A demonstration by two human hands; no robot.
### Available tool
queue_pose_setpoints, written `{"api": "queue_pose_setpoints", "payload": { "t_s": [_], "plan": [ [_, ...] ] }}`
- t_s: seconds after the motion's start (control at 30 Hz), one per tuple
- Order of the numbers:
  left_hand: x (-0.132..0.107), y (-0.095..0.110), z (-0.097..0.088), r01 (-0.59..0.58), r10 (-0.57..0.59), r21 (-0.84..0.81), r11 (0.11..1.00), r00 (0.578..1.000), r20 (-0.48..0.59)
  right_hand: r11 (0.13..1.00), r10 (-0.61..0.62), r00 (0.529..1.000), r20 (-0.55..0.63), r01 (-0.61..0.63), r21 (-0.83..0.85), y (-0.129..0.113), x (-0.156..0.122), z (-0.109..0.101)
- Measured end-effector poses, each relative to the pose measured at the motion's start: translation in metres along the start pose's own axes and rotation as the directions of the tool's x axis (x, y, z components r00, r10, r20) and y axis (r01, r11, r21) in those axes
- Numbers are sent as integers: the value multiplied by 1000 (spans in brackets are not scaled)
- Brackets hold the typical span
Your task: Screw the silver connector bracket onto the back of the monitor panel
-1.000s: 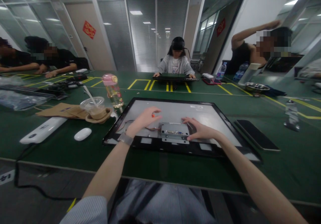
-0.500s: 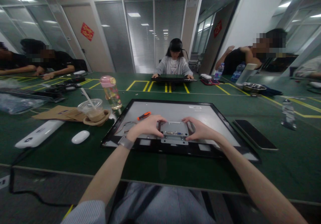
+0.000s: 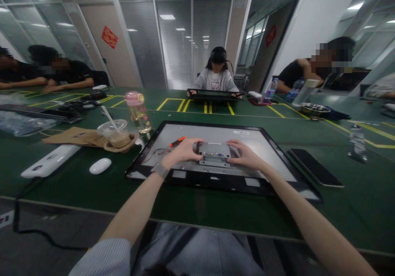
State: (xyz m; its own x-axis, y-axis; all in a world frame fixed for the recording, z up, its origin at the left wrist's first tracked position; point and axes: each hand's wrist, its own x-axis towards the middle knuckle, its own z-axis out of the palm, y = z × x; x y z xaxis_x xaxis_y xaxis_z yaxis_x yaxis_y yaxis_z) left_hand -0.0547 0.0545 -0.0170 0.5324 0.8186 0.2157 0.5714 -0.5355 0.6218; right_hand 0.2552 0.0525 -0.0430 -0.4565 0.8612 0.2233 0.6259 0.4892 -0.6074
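Left hand (image 3: 186, 150) and right hand (image 3: 246, 155) grip a metal box (image 3: 215, 151) at opposite ends, over the panel's (image 3: 212, 131) near half, orange-and-black tool (image 3: 178, 141) lying just beyond the left hand.

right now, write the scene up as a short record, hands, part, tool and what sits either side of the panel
left hand: on left end of metal box
right hand: on right end
metal box: over panel, ports facing the wearer; resting or lifted unclear
tool: orange-and-black handle, beyond left hand
left of panel: white mouse, plastic cup, pink-lidded bottle
right of panel: dark phone
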Motion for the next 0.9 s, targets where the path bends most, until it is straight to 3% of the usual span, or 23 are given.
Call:
{"api": "queue_pose_setpoints", "payload": {
  "t_s": [0.27,0.53,0.77,0.9],
  "plan": [
    [1,-7,2,63,-56,-87,994,995,80,999,49,995,91,-48,-12,2,0,3],
    [3,-9,3,69,-64,-60,996,994,90,999,30,998,64,-31,19,2,1,3],
    [-4,8,-12,3,-3,3,1000,1000,28,999,10,999,32,-12,52,-9,-1,-8],
    [-9,15,-18,5,1,-59,998,994,106,996,13,995,102,-21,81,-17,-6,-13]
  ]
}}
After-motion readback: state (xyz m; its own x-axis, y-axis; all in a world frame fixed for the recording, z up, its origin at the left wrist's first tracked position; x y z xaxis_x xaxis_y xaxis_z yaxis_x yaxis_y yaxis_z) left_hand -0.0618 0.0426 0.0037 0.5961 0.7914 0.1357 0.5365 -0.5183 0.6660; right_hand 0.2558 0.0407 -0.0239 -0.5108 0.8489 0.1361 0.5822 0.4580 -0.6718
